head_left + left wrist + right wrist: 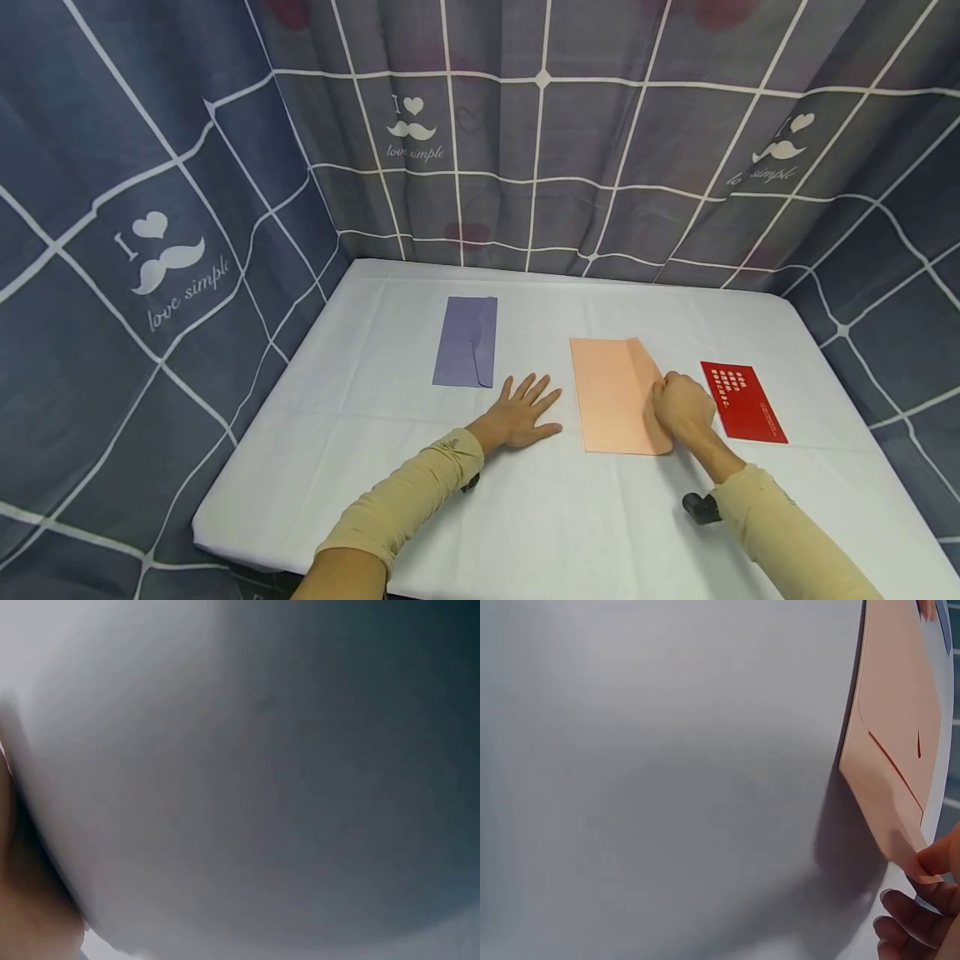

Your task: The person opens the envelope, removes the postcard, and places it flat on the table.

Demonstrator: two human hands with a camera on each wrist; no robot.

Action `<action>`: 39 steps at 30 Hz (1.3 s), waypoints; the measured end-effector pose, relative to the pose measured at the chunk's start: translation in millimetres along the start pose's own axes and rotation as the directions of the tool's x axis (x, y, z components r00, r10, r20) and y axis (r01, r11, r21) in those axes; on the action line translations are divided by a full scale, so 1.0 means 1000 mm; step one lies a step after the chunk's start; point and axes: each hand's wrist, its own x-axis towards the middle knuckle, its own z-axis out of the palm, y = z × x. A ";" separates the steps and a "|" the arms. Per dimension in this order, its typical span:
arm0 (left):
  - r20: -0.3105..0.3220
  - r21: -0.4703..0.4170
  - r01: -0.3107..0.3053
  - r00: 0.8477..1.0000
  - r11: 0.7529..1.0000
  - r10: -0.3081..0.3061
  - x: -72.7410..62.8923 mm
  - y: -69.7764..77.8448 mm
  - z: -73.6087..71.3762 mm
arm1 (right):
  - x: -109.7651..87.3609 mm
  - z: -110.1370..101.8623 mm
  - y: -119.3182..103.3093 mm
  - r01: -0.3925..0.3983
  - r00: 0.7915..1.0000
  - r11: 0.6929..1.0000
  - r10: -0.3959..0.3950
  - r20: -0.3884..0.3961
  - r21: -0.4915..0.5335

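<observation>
A peach envelope [603, 400] lies on the white table in the head view. My right hand [684, 406] pinches its right-hand flap [889, 814] between thumb and forefinger and holds it raised off the table. In the right wrist view, a slit shows in the peach paper near the fold. My left hand [519, 411] rests on the cloth with its fingers spread, left of the peach envelope and apart from it. Beyond the left hand lies a purple envelope [459, 346]. A red envelope [744, 404] with pale printing lies just right of the right hand.
A white cloth covers the table [420, 467], whose rounded corners show at the back and front left. Checked curtains [495, 142] hang close around its back and sides. The left wrist view is mostly blurred pale surface.
</observation>
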 end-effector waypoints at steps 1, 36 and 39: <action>-0.001 0.000 -0.001 1.000 1.000 0.001 0.000 0.000 0.000 | 0.001 -0.001 0.004 -0.004 1.000 1.000 0.004 -0.008 -0.003; -0.005 -0.003 -0.006 1.000 1.000 0.006 -0.001 0.000 -0.004 | 0.006 -0.017 0.049 -0.177 0.979 0.984 0.174 -0.107 -0.016; 0.000 0.009 -0.010 1.000 1.000 0.010 -0.003 0.002 -0.001 | 0.003 -0.013 0.046 -0.133 0.976 0.991 0.131 -0.177 -0.002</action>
